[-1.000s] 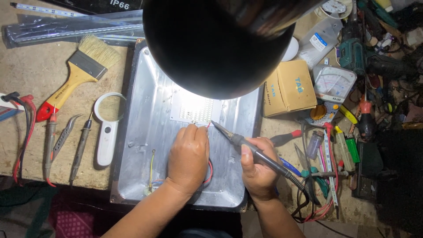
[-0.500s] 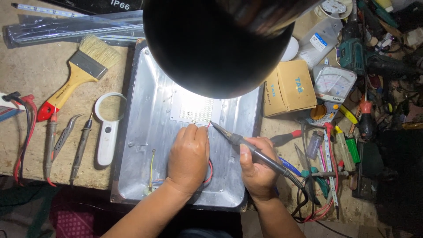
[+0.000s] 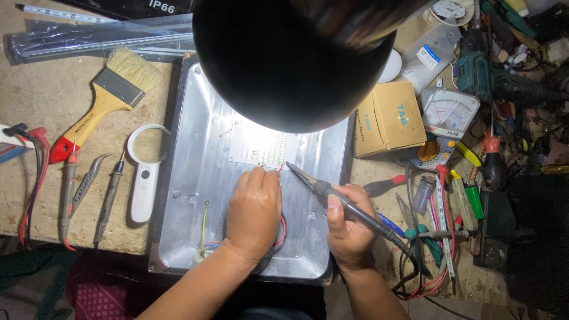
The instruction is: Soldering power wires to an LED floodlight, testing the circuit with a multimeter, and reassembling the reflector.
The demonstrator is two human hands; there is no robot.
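Head view — we look down past a black lamp shade [image 3: 296, 59] that hides the upper middle of the metal tray [image 3: 195, 178]. Its light falls on the LED board [image 3: 261, 148], presumably why the board sits right under it.

Left hand [image 3: 253, 210] lies palm-down on the tray, fingertips pinched on a thin red wire [image 3: 280, 168] at the board's lower edge, likely steadying it. Right hand [image 3: 349, 228] grips the soldering iron [image 3: 332, 194] pen-fashion, closed round the handle, tip slanted up-left to just beside the wire end — touching or not, we cannot tell.

Off the tray: brush [image 3: 106, 98], magnifier [image 3: 145, 172], probes [image 3: 68, 189] left; box [image 3: 388, 118], meter [image 3: 444, 118] right.
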